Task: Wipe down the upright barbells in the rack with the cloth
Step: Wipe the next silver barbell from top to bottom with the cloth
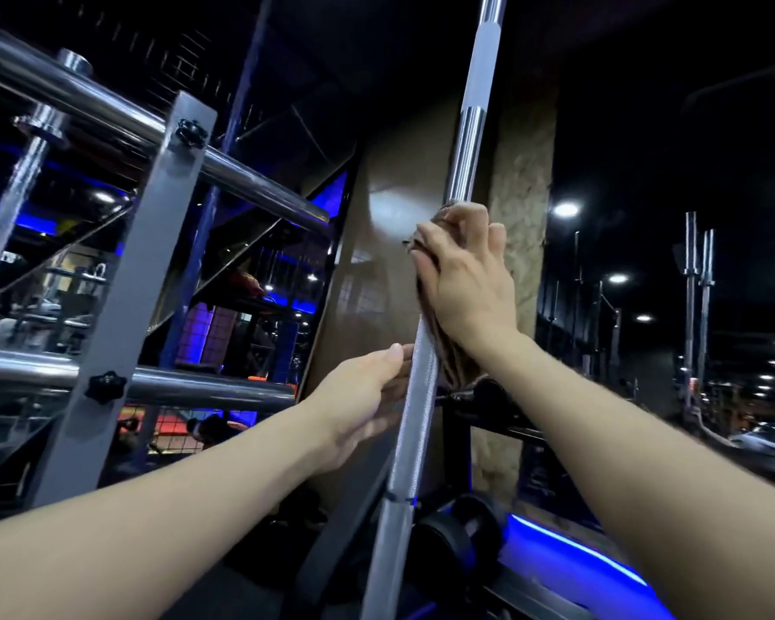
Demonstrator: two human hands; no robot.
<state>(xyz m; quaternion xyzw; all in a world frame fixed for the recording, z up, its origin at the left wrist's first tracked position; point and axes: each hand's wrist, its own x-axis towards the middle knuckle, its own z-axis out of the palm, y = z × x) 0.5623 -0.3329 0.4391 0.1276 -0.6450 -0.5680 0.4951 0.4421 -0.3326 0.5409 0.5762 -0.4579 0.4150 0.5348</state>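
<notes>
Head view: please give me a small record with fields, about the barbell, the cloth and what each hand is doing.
barbell: upright chrome steel barbell, knurled and smooth sections
cloth: brown folded cloth, wrapped against the bar under the right hand
right hand: right hand grips the cloth around the bar
left hand: left hand holds the knurled section lower down, thumb on the near side
beside: grey steel rack with horizontal chrome bars, on the left

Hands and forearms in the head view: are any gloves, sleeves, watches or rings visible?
None visible. The left hand and right hand are bare, without gloves or visible rings. Both forearms are uncovered up to the frame edge, with no sleeve, watch or wristband showing.
</notes>
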